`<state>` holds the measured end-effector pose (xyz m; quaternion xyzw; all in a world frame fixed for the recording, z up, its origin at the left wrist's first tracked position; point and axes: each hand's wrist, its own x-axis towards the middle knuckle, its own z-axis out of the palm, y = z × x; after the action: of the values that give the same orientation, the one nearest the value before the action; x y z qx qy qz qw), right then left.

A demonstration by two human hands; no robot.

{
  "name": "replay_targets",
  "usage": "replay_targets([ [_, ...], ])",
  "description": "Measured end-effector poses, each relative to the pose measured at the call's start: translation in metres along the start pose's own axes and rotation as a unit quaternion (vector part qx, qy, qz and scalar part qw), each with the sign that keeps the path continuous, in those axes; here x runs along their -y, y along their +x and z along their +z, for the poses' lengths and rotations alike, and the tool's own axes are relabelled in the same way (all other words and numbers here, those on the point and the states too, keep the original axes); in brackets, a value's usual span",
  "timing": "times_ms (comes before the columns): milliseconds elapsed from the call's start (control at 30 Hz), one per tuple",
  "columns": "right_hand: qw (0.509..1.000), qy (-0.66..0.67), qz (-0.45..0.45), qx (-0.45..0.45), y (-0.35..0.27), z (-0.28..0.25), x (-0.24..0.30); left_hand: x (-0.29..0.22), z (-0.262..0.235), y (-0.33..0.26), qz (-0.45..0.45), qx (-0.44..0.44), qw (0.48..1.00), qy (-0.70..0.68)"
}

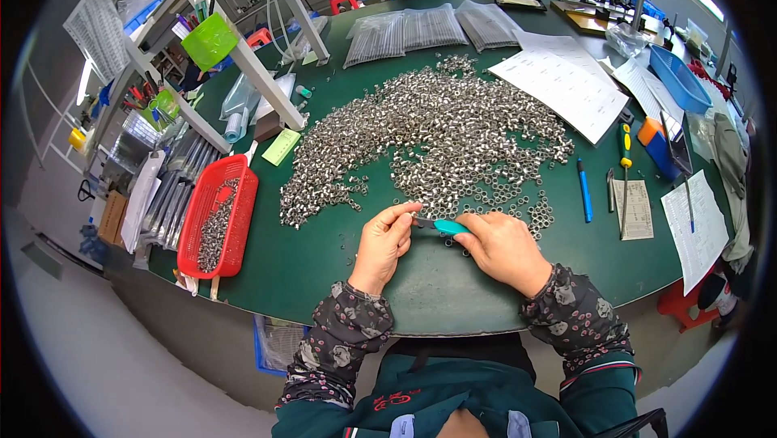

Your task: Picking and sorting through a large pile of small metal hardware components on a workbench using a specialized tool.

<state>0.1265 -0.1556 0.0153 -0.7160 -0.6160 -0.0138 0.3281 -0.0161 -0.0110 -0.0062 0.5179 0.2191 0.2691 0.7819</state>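
My right hand (506, 250) is closed round the teal handle of a small knife-like tool (450, 227). Its dark metal end points left and meets the fingertips of my left hand (383, 245). Thumb and forefinger of that left hand are pinched together; what sits between them is too small to make out. Just beyond both hands spreads a wide heap of small shiny metal rings (437, 135), with loose ones scattered at its near edge. Floral sleeves cover both forearms.
A red basket (249, 220) with more metal pieces stands at the left. On the right lie a blue pen (584, 190), a yellow-handled screwdriver (626, 147) and paper sheets (564, 86). Bagged tubes (437, 27) lie at the back of the green table (453, 300). Other people are beyond it.
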Motion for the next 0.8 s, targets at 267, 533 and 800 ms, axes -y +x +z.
replay_targets([
  [267, 0.987, -0.08, -0.078, -0.117, 0.005, -0.0059, 0.004, 0.0019, -0.0059, 0.0006, 0.002, -0.02, 0.999, 0.035],
  [533, 0.995, -0.041, -0.051, -0.074, 0.0024, -0.0028, 0.0024, -0.0002, -0.0039, 0.0007, -0.008, -0.02, 0.999, -0.042],
  [800, 0.999, -0.025, -0.022, -0.033, 0.0003, -0.0009, 0.002, 0.0007, 0.0006, 0.0004, 0.012, -0.032, 0.999, -0.027],
])
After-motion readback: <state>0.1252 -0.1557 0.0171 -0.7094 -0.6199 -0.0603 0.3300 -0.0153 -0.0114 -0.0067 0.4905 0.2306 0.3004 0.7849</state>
